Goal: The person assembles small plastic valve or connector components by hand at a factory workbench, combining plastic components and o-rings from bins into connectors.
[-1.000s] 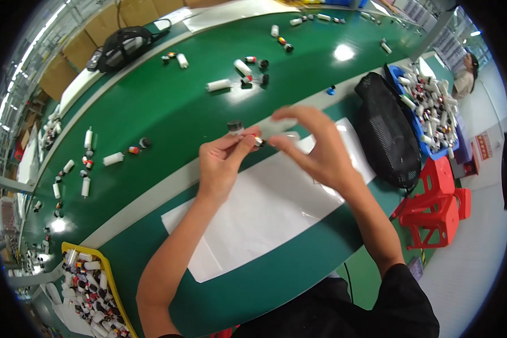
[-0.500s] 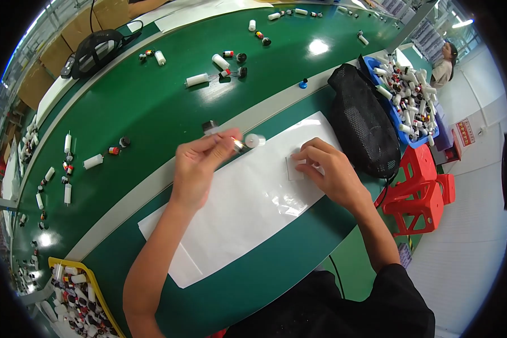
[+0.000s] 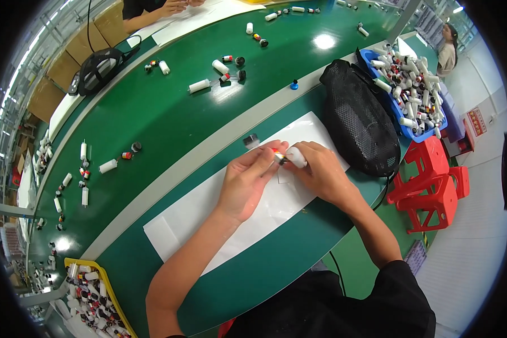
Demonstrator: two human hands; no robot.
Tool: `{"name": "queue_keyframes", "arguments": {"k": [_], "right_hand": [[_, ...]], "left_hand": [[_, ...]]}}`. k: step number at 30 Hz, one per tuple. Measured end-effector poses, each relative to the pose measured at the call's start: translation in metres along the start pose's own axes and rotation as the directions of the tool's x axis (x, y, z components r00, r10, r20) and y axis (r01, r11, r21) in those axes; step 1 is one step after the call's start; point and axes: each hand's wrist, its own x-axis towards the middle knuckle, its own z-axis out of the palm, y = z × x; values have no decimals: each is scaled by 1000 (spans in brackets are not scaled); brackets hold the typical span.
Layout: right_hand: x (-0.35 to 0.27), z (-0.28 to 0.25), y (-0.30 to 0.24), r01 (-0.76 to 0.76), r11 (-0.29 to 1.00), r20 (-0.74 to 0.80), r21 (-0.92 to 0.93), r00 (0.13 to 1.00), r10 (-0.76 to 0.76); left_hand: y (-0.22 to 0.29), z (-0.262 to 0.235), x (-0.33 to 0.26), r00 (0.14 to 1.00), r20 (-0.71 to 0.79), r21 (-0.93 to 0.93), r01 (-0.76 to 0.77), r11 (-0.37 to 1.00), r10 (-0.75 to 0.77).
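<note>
Over the white sheet (image 3: 177,222), my two hands meet at a small assembly of linked parts. My left hand (image 3: 242,188) pinches its short middle piece (image 3: 278,155), banded red and yellow. A dark cap with a clear part (image 3: 251,141) sticks out beyond the left fingers, blurred. The fingers of my right hand (image 3: 324,177) close around the white cylinder (image 3: 296,158) at the other end. Beneath the hands, a small pale square (image 3: 285,178) lies on the sheet, partly covered.
A black mesh bag (image 3: 360,118) lies right of the sheet, beside a blue bin (image 3: 419,136) heaped with similar parts. A yellow bin (image 3: 110,290) of parts stands lower left. More assemblies lie on the green belt (image 3: 169,124). Red stools (image 3: 434,197) stand at right. Another person's hands (image 3: 174,7) show at top.
My left hand has moved right with the assembly, to meet my right hand. The right hand has left the pale square and taken hold of the white cylinder.
</note>
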Motion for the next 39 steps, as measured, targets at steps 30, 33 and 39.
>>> {"name": "queue_keyframes", "arguments": {"k": [30, 33, 39], "right_hand": [[21, -89, -16, 107, 882, -38, 460, 994, -101], [24, -87, -22, 45, 861, 50, 507, 995, -82], [26, -76, -25, 31, 907, 7, 421, 999, -37]], "left_hand": [[27, 33, 27, 979, 86, 534, -203, 821, 186], [28, 35, 24, 992, 31, 519, -121, 846, 123], [22, 32, 23, 995, -71, 395, -35, 918, 69]]}}
